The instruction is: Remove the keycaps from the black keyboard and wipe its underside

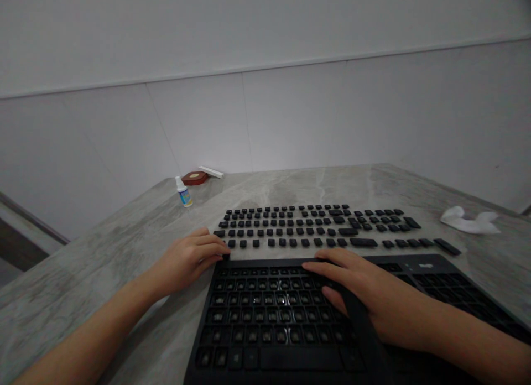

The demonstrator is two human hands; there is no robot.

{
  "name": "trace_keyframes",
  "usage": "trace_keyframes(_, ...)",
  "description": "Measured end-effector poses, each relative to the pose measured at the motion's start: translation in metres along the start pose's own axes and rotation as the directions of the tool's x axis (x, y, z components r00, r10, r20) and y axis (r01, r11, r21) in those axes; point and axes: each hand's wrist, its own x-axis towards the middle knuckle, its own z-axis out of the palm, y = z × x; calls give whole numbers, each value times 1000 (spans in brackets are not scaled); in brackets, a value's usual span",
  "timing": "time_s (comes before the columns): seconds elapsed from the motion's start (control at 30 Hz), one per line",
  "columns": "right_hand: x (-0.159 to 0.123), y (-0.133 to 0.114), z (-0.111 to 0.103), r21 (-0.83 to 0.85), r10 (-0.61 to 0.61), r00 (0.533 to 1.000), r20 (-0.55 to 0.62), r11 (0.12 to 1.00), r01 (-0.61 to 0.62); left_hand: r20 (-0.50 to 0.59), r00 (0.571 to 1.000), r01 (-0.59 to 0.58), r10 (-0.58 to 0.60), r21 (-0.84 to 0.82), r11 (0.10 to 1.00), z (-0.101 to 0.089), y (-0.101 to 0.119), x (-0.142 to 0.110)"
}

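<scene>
My left hand is at the keyboard's upper left corner, fingertips together on a small black keycap. The black keyboard lies in front of me, most of its key sockets bare, with a few keys still seated along the bottom row. My right hand is over its middle, index fingertip near the top edge. Between thumb and palm runs a long black strip-like object, slanting down toward the bottom; its kind and far end are unclear. Beyond the keyboard, loose black keycaps lie in rows.
On the grey marbled table a small white spray bottle stands at the back left. Behind it are a reddish-brown case and a white strip. Crumpled white tissue lies at right. A pale wall borders the back.
</scene>
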Motion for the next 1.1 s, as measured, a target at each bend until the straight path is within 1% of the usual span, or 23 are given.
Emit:
trace_keyframes(0.1,0,0,0,0,3,1000,4,1000,-3,-21,1000,1,-1,-11,1000,0,0,0)
trace_keyframes(0.17,0,0,0,-2,7,1000,9,1000,-7,-65,998,-2,0,-24,1000,-1,1,1)
trace_keyframes(0.23,0,0,-1,-7,5,1000,5,1000,-4,-163,986,34,-41,-45,998,-2,4,1)
trace_keyframes(0.27,0,0,-1,-9,2,1000,0,1000,-2,-229,970,70,-80,-52,996,-2,6,1)
trace_keyframes(0.3,0,0,-1,-10,-2,1000,-7,1000,2,-306,941,129,-142,-63,990,-3,9,1)
trace_keyframes(0.33,0,0,-1,-10,-8,1000,-12,1000,8,-388,894,208,-225,-86,974,-4,11,0)
trace_keyframes(0.4,-1,0,0,-9,-17,1000,-18,1000,17,-508,775,357,-376,-139,924,-7,16,-2)
trace_keyframes(0.43,-1,0,0,-8,-20,1000,-19,1000,20,-539,729,404,-423,-160,901,-8,17,-3)
trace_keyframes(0.47,-1,0,1,-7,-22,1000,-22,1000,22,-556,698,433,-452,-175,884,-10,19,-3)
trace_keyframes(0.5,-1,0,1,-7,-23,999,-23,1000,23,-564,694,431,-447,-172,886,-10,20,-4)
trace_keyframes(0.57,-1,1,2,-7,-20,999,-29,1000,20,-568,738,359,-365,-128,925,-11,23,-3)
trace_keyframes(0.63,-1,2,1,-21,-14,996,-82,1000,12,-563,790,241,-242,-77,967,-10,26,-1)
trace_keyframes(0.7,-2,1,1,-39,-13,974,-225,999,4,-533,841,100,-96,-21,995,-8,32,3)
trace_keyframes(0.77,-3,-4,0,-17,0,923,-385,1000,-7,-478,878,-15,19,11,1000,-7,42,7)
trace_keyframes(0.8,-4,-9,0,16,18,900,-436,1000,-12,-443,895,-54,56,15,998,-6,48,10)
trace_keyframes(0.83,-5,-14,0,56,37,887,-459,998,-13,-405,911,-76,74,12,997,-4,54,13)
trace_keyframes(0.9,-8,-29,2,125,65,893,-445,992,-10,-326,941,-94,88,-5,996,-1,69,19)
trace_keyframes(0.97,-10,-45,5,148,62,913,-403,989,-2,-267,956,-128,119,-13,992,3,83,24)
trace_keyframes(1.03,-7,-60,10,141,30,926,-375,990,25,-210,962,-181,173,-20,983,7,95,26)
trace_keyframes(1.1,2,-71,15,147,-21,941,-336,986,75,-129,970,-220,208,-84,972,11,101,27)
